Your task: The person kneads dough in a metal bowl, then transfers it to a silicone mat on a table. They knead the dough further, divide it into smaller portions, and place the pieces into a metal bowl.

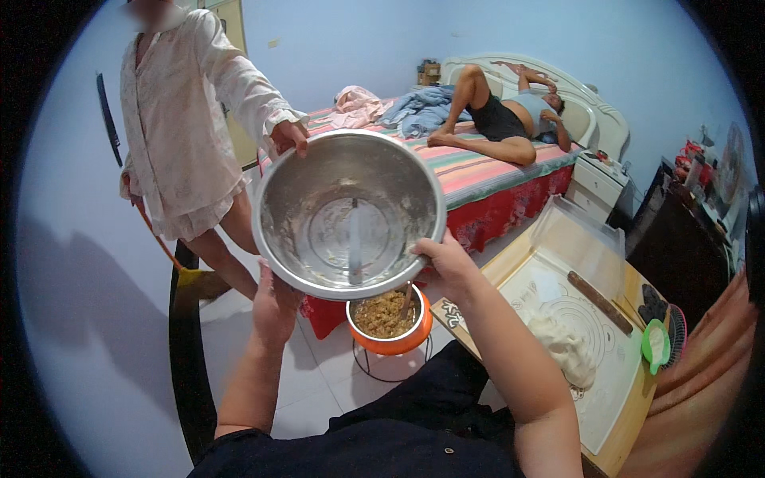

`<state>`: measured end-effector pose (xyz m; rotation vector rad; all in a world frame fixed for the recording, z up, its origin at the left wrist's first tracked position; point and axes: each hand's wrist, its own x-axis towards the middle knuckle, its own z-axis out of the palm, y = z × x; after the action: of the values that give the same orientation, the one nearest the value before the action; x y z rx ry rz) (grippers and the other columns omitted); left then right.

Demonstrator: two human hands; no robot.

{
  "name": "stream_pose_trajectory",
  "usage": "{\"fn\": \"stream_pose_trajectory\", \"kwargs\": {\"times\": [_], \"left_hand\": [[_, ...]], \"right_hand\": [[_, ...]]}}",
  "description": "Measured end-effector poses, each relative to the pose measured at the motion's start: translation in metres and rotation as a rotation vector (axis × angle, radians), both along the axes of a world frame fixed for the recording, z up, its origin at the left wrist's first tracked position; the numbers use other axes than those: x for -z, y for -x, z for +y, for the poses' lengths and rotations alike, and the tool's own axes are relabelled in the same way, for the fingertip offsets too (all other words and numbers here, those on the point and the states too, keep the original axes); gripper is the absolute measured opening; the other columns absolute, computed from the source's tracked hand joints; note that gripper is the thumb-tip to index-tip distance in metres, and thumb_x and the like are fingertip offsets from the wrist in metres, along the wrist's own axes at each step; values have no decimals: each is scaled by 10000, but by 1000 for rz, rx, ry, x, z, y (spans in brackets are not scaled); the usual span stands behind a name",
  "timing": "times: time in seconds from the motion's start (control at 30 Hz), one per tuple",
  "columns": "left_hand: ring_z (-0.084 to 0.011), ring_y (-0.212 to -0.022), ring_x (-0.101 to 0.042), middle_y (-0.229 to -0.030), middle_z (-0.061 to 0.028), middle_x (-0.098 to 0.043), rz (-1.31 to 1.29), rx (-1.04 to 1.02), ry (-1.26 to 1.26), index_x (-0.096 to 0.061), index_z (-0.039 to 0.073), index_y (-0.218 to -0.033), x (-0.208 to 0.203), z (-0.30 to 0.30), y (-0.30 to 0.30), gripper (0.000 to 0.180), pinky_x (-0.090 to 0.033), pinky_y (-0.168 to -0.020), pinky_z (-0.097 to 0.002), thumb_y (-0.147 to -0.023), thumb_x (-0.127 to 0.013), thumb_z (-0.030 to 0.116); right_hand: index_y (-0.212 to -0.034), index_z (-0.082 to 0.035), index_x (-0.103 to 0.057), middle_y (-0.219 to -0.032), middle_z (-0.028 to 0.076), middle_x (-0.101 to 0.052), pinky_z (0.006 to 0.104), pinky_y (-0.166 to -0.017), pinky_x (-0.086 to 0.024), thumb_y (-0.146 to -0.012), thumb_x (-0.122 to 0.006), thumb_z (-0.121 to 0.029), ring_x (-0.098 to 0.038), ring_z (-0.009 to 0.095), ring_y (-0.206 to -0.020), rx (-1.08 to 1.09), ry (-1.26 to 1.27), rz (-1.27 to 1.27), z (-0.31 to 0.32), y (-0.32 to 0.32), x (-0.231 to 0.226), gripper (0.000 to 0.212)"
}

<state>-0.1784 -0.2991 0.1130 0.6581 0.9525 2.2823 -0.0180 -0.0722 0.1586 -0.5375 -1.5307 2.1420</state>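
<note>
Steel bowl [349, 211]: mouth toward the camera, held out left of the desk [640, 402].
Right hand [450, 263]: closed on the right rim, thumb inside.
Left hand [275, 307]: against the lower-left side; fingers partly hidden, cannot tell how open.
Other person's hand [290, 137]: grips the upper-left rim.
Lettering [452, 313]: dark, at the desk's edge.

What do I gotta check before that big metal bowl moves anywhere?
1. Right hand gripping the metal bowl: ok, thumb over the rim.
2. Left hand gripping: cannot tell; it's at the lower left, fingers mostly hidden.
3. Other person's hand at the rim: ok, upper left.
4. Bowl clean inside: not ok, pale residue shows.
5. Orange pot covered: not ok, its chunky food mix is exposed.
</note>
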Motion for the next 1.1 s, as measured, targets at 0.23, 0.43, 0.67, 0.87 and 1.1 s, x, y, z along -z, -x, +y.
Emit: {"fn": "stream_pose_trajectory", "kwargs": {"times": [0.23,0.43,0.67,0.87,1.1], "left_hand": [[-264,-1234,-406,-1365,-108,-397,39,209,175,-298,64,-1372,20,45,-8,497,-336,-1017,-401,-963,-385,332],[-296,-1218,-382,-1337,-137,-367,1339,-749,439,-343,93,-1336,-34,84,-14,548,-305,-1015,-402,-837,-568,100],[-228,-1122,-429,-1165,-58,-469,2517,123,404,-603,171,-1091,-18,175,-27,394,-350,-940,-369,-703,-621,103],[-198,-1072,-443,-1105,-37,-470,2778,149,262,-586,180,-1052,-4,211,-22,347,-361,-888,-346,-708,-628,163],[-182,-1063,-441,-1061,-11,-473,2753,119,153,-574,205,-1019,16,212,-9,257,-338,-902,-365,-762,-583,215]], "right_hand": [[-1246,-105,-341,-996,85,-513,405,-675,-546,-706,-521,-21,-565,195,-814,208,52,-113,10,-63,14,575],[-1239,-102,-360,-988,76,-504,364,-603,-526,-668,-504,4,-552,198,-787,341,43,-100,11,-82,30,599],[-1257,-114,-352,-1024,75,-513,374,-601,-534,-655,-500,25,-571,207,-819,328,5,-102,3,-78,43,636],[-1267,-125,-339,-1027,72,-513,403,-648,-542,-644,-527,22,-571,208,-823,301,-66,-88,11,-81,66,667],[-1271,-120,-336,-1021,68,-515,399,-649,-535,-651,-530,9,-564,210,-837,295,22,-128,9,-90,63,663]]}}
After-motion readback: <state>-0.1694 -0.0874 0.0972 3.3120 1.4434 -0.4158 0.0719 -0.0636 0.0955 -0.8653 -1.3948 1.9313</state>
